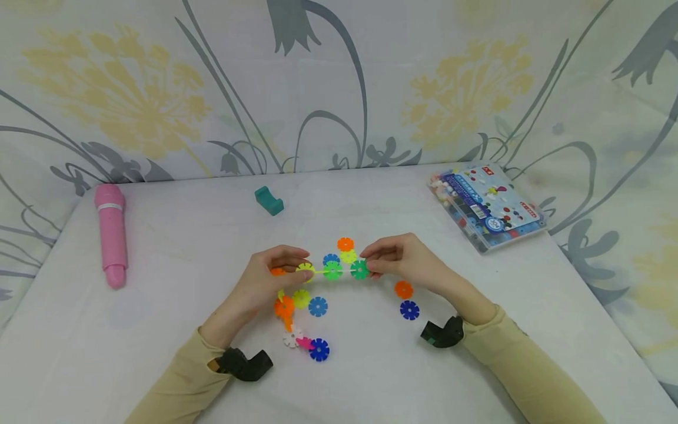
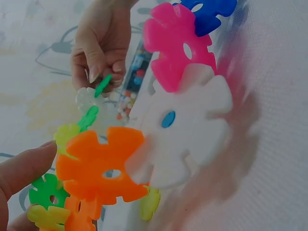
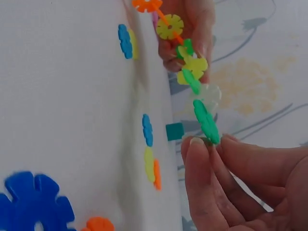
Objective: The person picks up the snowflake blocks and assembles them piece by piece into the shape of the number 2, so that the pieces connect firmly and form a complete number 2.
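Observation:
A chain of interlocked plastic snowflake discs hangs between both hands. My left hand (image 1: pixel 249 280) pinches it near a yellow disc (image 1: pixel 305 271), thumb in front. My right hand (image 1: pixel 410 259) holds the green disc (image 1: pixel 359 270) at the chain's right end between thumb and fingertips. Between the hands are a lighter green disc (image 1: pixel 332 270) and a clear whitish disc (image 3: pixel 210 96). From the left hand the chain runs toward me through an orange disc (image 2: pixel 101 166), a white disc (image 2: pixel 192 125) and a pink disc (image 2: pixel 175 41) to a dark blue disc (image 1: pixel 319 350).
Loose discs lie around the hands, among them a light blue disc (image 1: pixel 318 307), an orange disc (image 1: pixel 404 289) and a dark blue disc (image 1: pixel 409 310). Farther off are a pink cylinder (image 1: pixel 112 229), a teal block (image 1: pixel 269 201) and a clear plastic case (image 1: pixel 487 203) of small pieces.

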The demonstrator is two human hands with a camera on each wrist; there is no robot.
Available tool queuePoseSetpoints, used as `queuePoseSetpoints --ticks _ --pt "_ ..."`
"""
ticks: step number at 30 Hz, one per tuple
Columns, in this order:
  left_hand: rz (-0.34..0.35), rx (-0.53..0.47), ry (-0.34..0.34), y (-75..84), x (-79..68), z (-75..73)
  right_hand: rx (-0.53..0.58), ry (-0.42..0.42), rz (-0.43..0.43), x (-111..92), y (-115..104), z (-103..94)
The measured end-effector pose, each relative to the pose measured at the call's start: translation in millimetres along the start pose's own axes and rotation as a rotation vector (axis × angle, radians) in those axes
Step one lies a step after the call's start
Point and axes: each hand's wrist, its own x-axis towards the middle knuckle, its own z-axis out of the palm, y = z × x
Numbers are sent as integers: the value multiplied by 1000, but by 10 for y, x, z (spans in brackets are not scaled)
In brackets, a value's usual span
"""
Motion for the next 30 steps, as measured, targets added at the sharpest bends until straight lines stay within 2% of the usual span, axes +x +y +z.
queuePoseSetpoints --ticks 6,13,18,25,30 --pt "-10 -9 2 7 9 -40 -154 -57 -39 -1 107 -164" --pt "-29 -5 10 14 8 -72 -287 -120 34 -24 150 -298" --pt "-33 -2 16 1 14 -80 -392 -174 32 -65 136 -344" --pt "-36 4 20 -11 20 -95 -461 -268 -36 -95 171 -373" --pt "-35 3 19 0 19 -92 -467 -291 -65 -85 194 -349"
